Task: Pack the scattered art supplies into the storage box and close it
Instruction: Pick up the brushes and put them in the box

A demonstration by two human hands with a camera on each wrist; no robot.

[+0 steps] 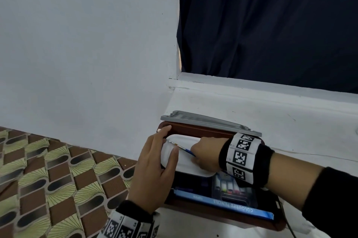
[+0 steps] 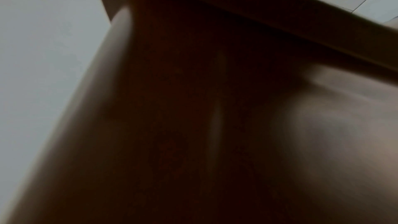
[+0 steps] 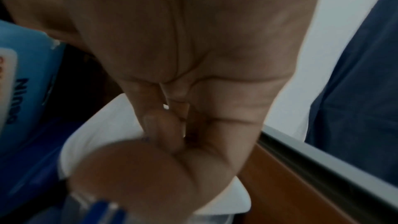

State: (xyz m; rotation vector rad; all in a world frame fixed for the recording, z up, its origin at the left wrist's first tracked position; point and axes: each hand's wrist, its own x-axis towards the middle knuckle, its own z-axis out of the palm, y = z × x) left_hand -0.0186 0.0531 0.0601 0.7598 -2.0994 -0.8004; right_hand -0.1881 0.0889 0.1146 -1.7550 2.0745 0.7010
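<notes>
- The box [image 1: 195, 128], a brown case with its grey lid [image 1: 209, 121] standing open against the wall [image 1: 77, 44], sits on a white ledge [image 1: 271, 121] under a dark curtain [image 1: 271, 24]; a patterned floor [image 1: 48, 179] lies to the left.
- Most of the packing looks done: a blue pencil pack [image 1: 222, 202] lies along the near side of the box, a paint set [image 1: 234, 187] sits behind it, and a white palette [image 1: 186, 160] fills the far half.
- The left hand [image 1: 157, 170] rests on the palette's left end, fingers straight and a little spread, one fingertip at the box's far corner; it seems to steady the palette, not grasp it.
- The right hand [image 1: 207, 156] lies over the palette with fingers curled in, clamped on a thin brush [image 1: 182, 148] whose bristle end points toward the left hand.
- My reading: the brush is being laid in, on or beside the palette; after that the lid has to come down.
- I see no supplies lying outside the box, but the head view cuts off the ledge at bottom and right, so I cannot rule any out.
- The left wrist view is dark and blurred, showing only a brown surface close up.
- The right wrist view shows the curled fingers [image 3: 163, 129] and palm, yet the brush barely shows there; the paint set's contents are too dim to count.
</notes>
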